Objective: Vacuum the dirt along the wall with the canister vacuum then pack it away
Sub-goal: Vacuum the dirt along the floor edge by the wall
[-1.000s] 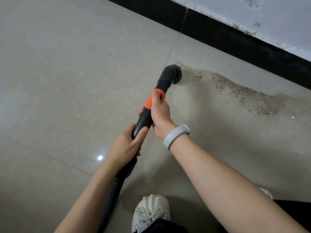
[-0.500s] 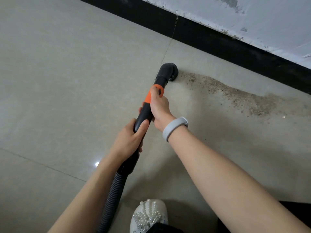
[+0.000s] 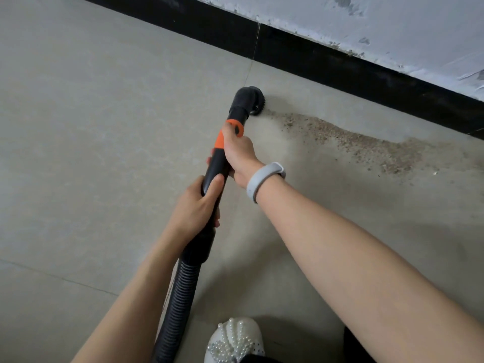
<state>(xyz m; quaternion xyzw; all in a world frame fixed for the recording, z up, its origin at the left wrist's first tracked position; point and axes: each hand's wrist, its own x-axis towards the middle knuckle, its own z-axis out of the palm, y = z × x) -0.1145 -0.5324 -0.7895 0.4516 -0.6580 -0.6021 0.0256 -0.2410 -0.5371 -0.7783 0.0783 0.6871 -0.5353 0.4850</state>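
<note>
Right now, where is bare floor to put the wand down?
Bare tile lies left of the wand, up to the black baseboard. To the right, the dirt covers the strip along the wall. Near the shoe and hose, it is crowded.

The wand [image 3: 218, 163] looks like smooth black and orange plastic, the hose [image 3: 180, 297] ribbed plastic, the floor [image 3: 91, 127] smooth, faintly glossy tile, the dirt [image 3: 366, 145] gritty, the wall [image 3: 392, 30] rough, chipped paint, the shoe [image 3: 233, 339] pearl-beaded.
</note>
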